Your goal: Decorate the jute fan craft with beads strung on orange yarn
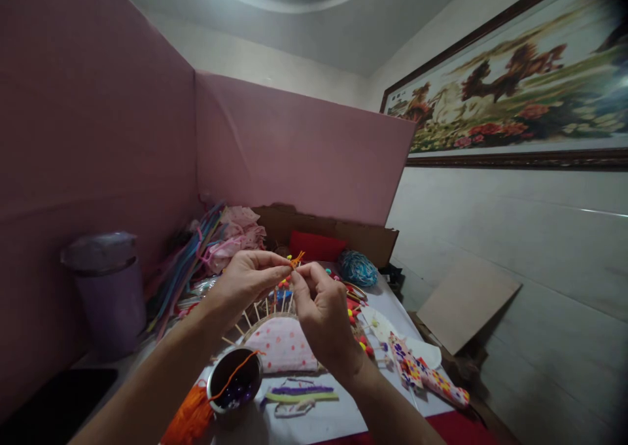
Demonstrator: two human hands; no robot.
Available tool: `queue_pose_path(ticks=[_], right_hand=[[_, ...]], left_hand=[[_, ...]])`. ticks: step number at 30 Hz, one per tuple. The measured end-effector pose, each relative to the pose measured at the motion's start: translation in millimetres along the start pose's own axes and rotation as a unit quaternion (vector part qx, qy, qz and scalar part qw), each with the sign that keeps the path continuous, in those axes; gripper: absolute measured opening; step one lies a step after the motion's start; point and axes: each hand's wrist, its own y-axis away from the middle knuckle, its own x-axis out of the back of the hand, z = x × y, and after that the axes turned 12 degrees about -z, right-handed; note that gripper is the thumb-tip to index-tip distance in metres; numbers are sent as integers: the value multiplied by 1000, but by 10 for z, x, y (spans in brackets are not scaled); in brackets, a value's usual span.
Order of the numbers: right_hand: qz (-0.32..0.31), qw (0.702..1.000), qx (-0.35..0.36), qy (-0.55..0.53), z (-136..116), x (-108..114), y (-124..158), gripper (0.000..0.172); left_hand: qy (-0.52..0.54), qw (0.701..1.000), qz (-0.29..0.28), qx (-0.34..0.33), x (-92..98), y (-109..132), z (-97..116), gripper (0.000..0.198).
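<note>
Close together above the table, my left hand [250, 278] and my right hand [326, 311] both pinch a short bunch of orange yarn [297, 258]. Its loose ends stick up past the fingertips. Below them lies a half-round piece covered in white cloth with pink dots [282, 345], with thin wooden sticks [262, 310] fanning out around its edge. My right hand hides part of it. Some of the sticks on the right carry small red and yellow tips [364, 347].
A metal cup [210, 392] with dark purple contents stands near an orange yarn skein [189, 415]. Pipe cleaners [301, 396] lie in front. At the back are a blue yarn ball [358, 268] and red block [316, 245]; flowered cloth [432, 376] lies right, a bin [108, 294] stands left.
</note>
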Motion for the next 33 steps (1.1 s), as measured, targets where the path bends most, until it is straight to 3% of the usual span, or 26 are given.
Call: queue_pose_path(ticks=[10,22,29,33], right_hand=[[71,997,-39,10,134,57,-89,21],[32,997,1,74,74,37,-58,20],[143,985,-41,91,287,144,-185,22],[168,982,-31,77,271,157,-182,23]], left_hand=[[-21,1000,-1,3,-34,9,-5,20],[-14,1000,18,20,-37,9,12,24],[-21,1000,7,19,-44,30,13,18],[32,999,18,16,-11,16,4,21]])
